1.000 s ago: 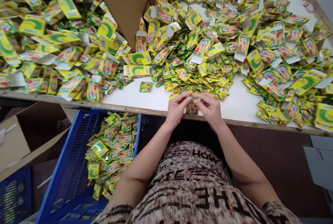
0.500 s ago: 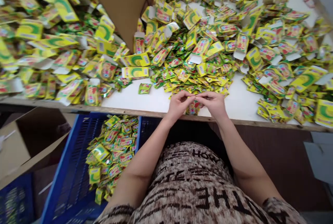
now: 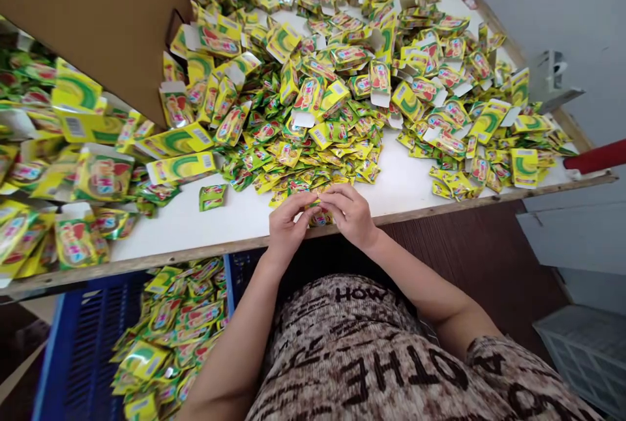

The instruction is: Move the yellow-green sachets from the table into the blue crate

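Observation:
At the table's front edge my left hand (image 3: 289, 222) and my right hand (image 3: 351, 214) meet with their fingertips pinched together. Between them is a small yellow-and-green printed box (image 3: 321, 218), mostly covered by my fingers; its top end is hidden. Just beyond my hands lies a heap of small yellow and green sachets (image 3: 313, 167). A single green sachet (image 3: 212, 197) lies apart on the white table (image 3: 180, 229), to the left. Printed boxes with white flaps, such as one box (image 3: 309, 100), lie on and around the heap.
A brown cardboard panel (image 3: 98, 10) stands at the left among more boxes. Under the table edge at left, a blue crate (image 3: 73, 349) holds many filled packs (image 3: 180, 323). Boxes (image 3: 450, 115) spread over the right side. A red tube (image 3: 596, 158) juts in at the right edge.
My view has turned to the right, so the table has shifted left in the picture. My hands stay together at the table edge, fingertips still pinched over the small box.

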Demonstrator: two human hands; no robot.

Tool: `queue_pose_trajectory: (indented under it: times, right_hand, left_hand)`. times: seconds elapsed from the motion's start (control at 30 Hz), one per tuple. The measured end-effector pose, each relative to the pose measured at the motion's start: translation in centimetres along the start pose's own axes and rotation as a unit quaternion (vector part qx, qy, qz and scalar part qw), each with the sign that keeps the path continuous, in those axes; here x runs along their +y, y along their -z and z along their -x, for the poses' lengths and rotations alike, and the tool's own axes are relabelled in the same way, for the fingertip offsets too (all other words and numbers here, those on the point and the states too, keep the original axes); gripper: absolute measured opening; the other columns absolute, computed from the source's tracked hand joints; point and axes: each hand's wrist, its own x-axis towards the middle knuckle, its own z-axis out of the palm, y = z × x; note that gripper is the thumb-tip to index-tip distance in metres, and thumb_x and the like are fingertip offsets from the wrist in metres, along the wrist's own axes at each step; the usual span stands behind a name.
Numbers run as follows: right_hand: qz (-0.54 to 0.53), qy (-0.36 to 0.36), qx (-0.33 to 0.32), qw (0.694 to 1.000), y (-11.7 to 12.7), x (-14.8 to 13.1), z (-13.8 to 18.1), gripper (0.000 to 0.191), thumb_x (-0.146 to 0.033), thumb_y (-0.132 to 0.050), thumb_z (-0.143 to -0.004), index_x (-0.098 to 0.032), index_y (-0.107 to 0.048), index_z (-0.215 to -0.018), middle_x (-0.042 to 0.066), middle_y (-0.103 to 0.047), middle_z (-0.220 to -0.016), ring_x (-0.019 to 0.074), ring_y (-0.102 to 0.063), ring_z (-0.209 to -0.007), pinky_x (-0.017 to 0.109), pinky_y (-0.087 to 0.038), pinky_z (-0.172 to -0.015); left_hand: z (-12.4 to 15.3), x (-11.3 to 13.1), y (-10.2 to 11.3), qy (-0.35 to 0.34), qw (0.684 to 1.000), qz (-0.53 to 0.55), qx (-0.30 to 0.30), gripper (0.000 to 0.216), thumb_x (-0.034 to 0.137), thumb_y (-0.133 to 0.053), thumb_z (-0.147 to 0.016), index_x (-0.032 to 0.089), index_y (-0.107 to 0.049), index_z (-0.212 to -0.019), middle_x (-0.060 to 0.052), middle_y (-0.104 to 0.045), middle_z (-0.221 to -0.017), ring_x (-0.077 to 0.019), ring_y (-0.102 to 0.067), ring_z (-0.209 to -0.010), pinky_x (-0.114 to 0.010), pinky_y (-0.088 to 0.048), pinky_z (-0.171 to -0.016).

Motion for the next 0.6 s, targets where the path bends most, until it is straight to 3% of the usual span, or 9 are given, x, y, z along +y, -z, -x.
queue_pose_trajectory:
  times: [0.2, 0.3, 0.37, 0.43, 0.5, 0.6]
  right_hand:
    - [0.046, 0.044, -0.003, 0.998, -0.4, -0.3, 1.7, 0.021, -0.024, -0.054, -0.099, -0.023, -0.073, -0.109, 0.010, -0.066, -0.106, 0.0196, -0.064, -0.103, 0.035, -0.057, -0.089]
    - [0.014, 0.056, -0.044, 0.997, 1.4, 0.6, 0.4, 0.021, -0.027, -0.054, -0.099, -0.023, -0.073, -0.106, 0.010, -0.069, -0.106, 0.0193, -0.066, -0.102, 0.035, -0.056, -0.091]
    - [0.030, 0.039, -0.052, 0.997, 3.8, 2.8, -2.4, 0.022, -0.032, -0.054, -0.099, -0.024, -0.075, -0.101, 0.007, -0.071, -0.102, 0.0199, -0.067, -0.099, 0.037, -0.055, -0.093]
    - [0.128, -0.028, 0.024, 0.991, 6.2, 6.0, -6.2, 0.027, -0.035, -0.052, -0.099, -0.023, -0.076, -0.104, 0.010, -0.071, -0.108, 0.0241, -0.064, -0.109, 0.045, -0.050, -0.102]
    - [0.240, -0.122, 0.045, 0.962, 7.8, 8.9, -9.7, 0.038, -0.041, -0.062, -0.093, -0.020, -0.070, -0.125, 0.015, -0.061, -0.134, 0.0319, -0.051, -0.131, 0.054, -0.038, -0.113]
    - [0.319, -0.205, -0.078, 0.922, 7.5, 10.3, -11.4, 0.052, -0.054, -0.061, -0.091, -0.029, -0.062, -0.138, 0.014, -0.042, -0.155, 0.0426, -0.036, -0.141, 0.067, -0.035, -0.108]
  left_hand:
    - [0.4, 0.0, -0.1, 0.020, 0.998, -0.031, -0.046, 0.032, 0.028, -0.068, -0.089, 0.023, -0.067, -0.120, -0.009, -0.072, -0.116, -0.0185, -0.069, -0.104, -0.031, -0.059, -0.084]
    - [0.0, 0.5, 0.0, 0.013, 0.995, -0.060, -0.083, 0.037, 0.028, -0.065, -0.091, 0.025, -0.065, -0.128, -0.009, -0.071, -0.120, -0.0192, -0.067, -0.106, -0.033, -0.057, -0.088]
    - [-0.3, 0.6, 0.0, 0.005, 0.993, -0.070, -0.096, 0.034, 0.027, -0.063, -0.092, 0.026, -0.067, -0.126, -0.007, -0.073, -0.115, -0.0186, -0.068, -0.100, -0.033, -0.055, -0.088]
    - [-0.5, 0.4, -0.1, 0.019, 0.993, -0.068, -0.093, 0.034, 0.028, -0.064, -0.092, 0.026, -0.068, -0.126, -0.007, -0.074, -0.110, -0.0175, -0.068, -0.090, -0.031, -0.055, -0.081]
    - [-0.6, 0.0, -0.3, 0.050, 0.993, -0.064, -0.082, 0.036, 0.031, -0.065, -0.091, 0.026, -0.068, -0.126, -0.007, -0.074, -0.111, -0.0175, -0.068, -0.087, -0.030, -0.054, -0.076]
    - [-0.6, -0.6, -0.4, 0.104, 0.993, -0.037, -0.045, 0.038, 0.035, -0.067, -0.088, 0.024, -0.068, -0.125, -0.008, -0.073, -0.114, -0.0195, -0.069, -0.089, -0.032, -0.056, -0.079]
